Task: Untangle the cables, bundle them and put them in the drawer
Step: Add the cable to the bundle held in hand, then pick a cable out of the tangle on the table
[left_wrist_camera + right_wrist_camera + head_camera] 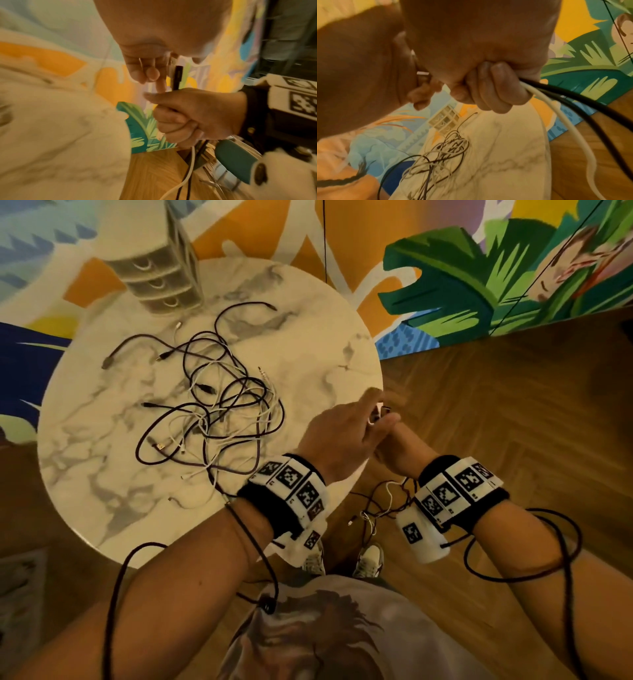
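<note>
Cables [573, 102] — one white, two black — run out of the right hand [197, 115], which is clenched around them beside the table's right edge; their loose lengths hang toward the wood floor [496, 412]. The left hand [337, 436] meets it from above, fingertips [152, 74] pinching a black plug [176, 77] that stands up out of the right fist; only the left wrist view shows this. The head view hides the plug behind the knuckles. Farther off, a tangle of black and white cables [219, 405] lies mid-table on the round marble table [102, 474]. Beyond it — at the far rim — stands a small drawer unit [161, 278], drawers closed. Bare marble lies right of the tangle.
</note>
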Tool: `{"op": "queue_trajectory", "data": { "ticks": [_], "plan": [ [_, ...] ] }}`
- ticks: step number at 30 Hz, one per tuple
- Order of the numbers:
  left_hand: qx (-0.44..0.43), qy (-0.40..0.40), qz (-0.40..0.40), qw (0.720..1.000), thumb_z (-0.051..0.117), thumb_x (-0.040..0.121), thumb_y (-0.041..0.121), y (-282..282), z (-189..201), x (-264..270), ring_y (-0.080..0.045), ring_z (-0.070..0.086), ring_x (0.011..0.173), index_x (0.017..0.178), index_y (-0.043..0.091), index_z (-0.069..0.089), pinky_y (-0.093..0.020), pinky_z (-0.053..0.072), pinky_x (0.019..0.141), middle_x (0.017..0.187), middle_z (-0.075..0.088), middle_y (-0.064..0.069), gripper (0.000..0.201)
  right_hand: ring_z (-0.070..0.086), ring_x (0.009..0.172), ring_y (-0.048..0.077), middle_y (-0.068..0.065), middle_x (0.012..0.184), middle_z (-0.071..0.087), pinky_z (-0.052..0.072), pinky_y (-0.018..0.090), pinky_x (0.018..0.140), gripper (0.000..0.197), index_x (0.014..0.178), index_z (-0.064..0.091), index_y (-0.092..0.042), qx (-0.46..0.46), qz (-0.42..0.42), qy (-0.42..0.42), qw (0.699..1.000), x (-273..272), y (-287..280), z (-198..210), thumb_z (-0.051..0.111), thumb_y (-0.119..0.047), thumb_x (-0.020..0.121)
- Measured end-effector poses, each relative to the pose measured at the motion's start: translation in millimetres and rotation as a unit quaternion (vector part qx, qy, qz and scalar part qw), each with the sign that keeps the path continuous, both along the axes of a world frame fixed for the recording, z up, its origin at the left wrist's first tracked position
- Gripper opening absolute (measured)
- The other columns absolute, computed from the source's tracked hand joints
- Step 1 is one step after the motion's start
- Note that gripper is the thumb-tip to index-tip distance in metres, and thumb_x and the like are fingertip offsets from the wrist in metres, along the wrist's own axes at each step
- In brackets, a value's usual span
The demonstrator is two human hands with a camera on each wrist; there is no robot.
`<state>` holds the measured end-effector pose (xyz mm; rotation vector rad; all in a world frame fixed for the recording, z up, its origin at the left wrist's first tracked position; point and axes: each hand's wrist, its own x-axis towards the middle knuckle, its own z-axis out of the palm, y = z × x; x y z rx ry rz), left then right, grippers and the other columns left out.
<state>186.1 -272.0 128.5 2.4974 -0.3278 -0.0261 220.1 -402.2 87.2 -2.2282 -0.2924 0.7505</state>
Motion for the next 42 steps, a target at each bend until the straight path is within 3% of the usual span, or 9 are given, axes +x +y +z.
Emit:
{"op": "queue_trajectory", "data": {
  "ticks": [5, 10, 15, 20, 25, 32, 35, 38, 42],
  "plan": [
    [0.185, 0.180, 0.073, 0.963, 0.039, 0.095, 0.046, 78.7, -70.1, -39.7, -0.027, 0.059, 0.083, 0.088, 0.021, 0.049, -0.034, 0.043, 0.065, 0.086, 0.061, -0.005, 0.028, 0.055, 0.061, 0.022, 0.005, 0.067, 0.062, 0.043, 0.034, 0.066, 0.061, 0.056, 0.060, -0.019, -0.012, -0.028, 0.044, 0.999, -7.2, 10.7, -37.8, 0.028, -0.049, 0.099],
    [0.325, 0.267, 0.091, 0.902, 0.037, 0.094, 0.046, 169.1, -108.0, -92.2, -0.032, 0.061, 0.085, 0.088, 0.017, 0.057, -0.033, 0.042, 0.063, 0.096, 0.063, -0.012, 0.037, 0.041, 0.052, 0.020, 0.005, 0.059, 0.044, 0.033, 0.031, 0.055, 0.064, 0.059, 0.066, -0.018, 0.002, -0.032, 0.080, 0.996, -9.9, 19.0, -44.6, 0.028, -0.050, 0.099],
    [0.196, 0.400, 0.278, 0.851, 0.042, 0.080, 0.072, 217.7, -131.5, -118.8, -0.028, 0.060, 0.074, 0.071, 0.009, 0.058, -0.032, 0.046, 0.065, 0.075, 0.065, -0.009, 0.066, 0.037, 0.043, 0.015, 0.001, 0.050, 0.039, 0.029, 0.028, 0.050, 0.063, 0.058, 0.064, -0.017, -0.006, -0.026, 0.104, 0.994, -19.2, 38.4, -50.4, 0.029, -0.047, 0.100],
    [0.090, 0.373, 0.320, 0.866, 0.051, 0.081, 0.065, 193.1, -136.5, -113.3, -0.025, 0.057, 0.072, 0.063, 0.020, 0.056, -0.030, 0.037, 0.057, 0.072, 0.061, -0.005, 0.048, 0.037, 0.044, 0.014, 0.002, 0.052, 0.039, 0.027, 0.027, 0.049, 0.063, 0.067, 0.067, -0.012, -0.029, 0.011, 0.103, 0.994, -28.2, 45.9, -50.1, 0.025, -0.046, 0.102],
    [0.016, 0.372, 0.354, 0.858, 0.055, 0.081, 0.048, 172.4, -135.4, -108.4, -0.034, 0.062, 0.076, 0.060, 0.015, 0.054, -0.030, 0.042, 0.057, 0.077, 0.064, -0.016, 0.039, 0.036, 0.043, 0.014, 0.002, 0.053, 0.041, 0.027, 0.027, 0.049, 0.062, 0.063, 0.066, -0.014, -0.011, 0.027, 0.111, 0.993, -35.9, 57.0, -52.7, 0.028, -0.045, 0.102],
    [-0.134, 0.276, 0.363, 0.880, 0.055, 0.085, 0.027, 145.0, -85.5, -125.7, -0.018, 0.050, 0.046, 0.074, -0.008, 0.054, -0.033, 0.044, 0.050, 0.065, 0.058, -0.026, 0.037, 0.040, 0.039, 0.007, 0.004, 0.052, 0.046, 0.031, 0.025, 0.052, 0.061, 0.081, 0.072, -0.007, 0.035, 0.062, 0.171, 0.983, -57.2, 105.5, -46.1, 0.029, -0.046, 0.101],
    [-0.118, 0.252, 0.292, 0.915, 0.055, 0.085, 0.027, 131.1, -72.6, -125.2, -0.020, 0.054, 0.053, 0.074, 0.002, 0.057, -0.039, 0.046, 0.056, 0.067, 0.059, -0.017, 0.028, 0.036, 0.036, 0.010, 0.002, 0.049, 0.048, 0.028, 0.023, 0.044, 0.059, 0.078, 0.066, -0.004, 0.033, 0.079, 0.217, 0.972, -70.0, 140.1, -42.2, 0.030, -0.046, 0.100],
    [-0.050, 0.204, 0.230, 0.950, 0.051, 0.088, 0.035, 126.0, -68.5, -123.6, -0.014, 0.057, 0.066, 0.091, 0.020, 0.062, -0.032, 0.045, 0.060, 0.078, 0.064, 0.001, 0.019, 0.026, 0.033, 0.011, -0.003, 0.038, 0.037, 0.020, 0.022, 0.040, 0.047, 0.061, 0.047, -0.013, 0.057, 0.043, 0.270, 0.960, -72.5, 153.9, -36.3, 0.034, -0.035, 0.101],
    [-0.048, 0.103, 0.230, 0.967, 0.057, 0.087, 0.023, 144.7, -76.8, -127.9, -0.012, 0.049, 0.066, 0.103, 0.020, 0.052, -0.027, 0.040, 0.061, 0.102, 0.049, 0.005, 0.018, 0.023, 0.035, 0.011, -0.007, 0.039, 0.033, 0.016, 0.023, 0.042, 0.040, 0.062, 0.042, -0.017, 0.051, 0.034, 0.294, 0.954, -66.4, 153.3, -27.8, 0.037, -0.030, 0.099]
  ]
}}
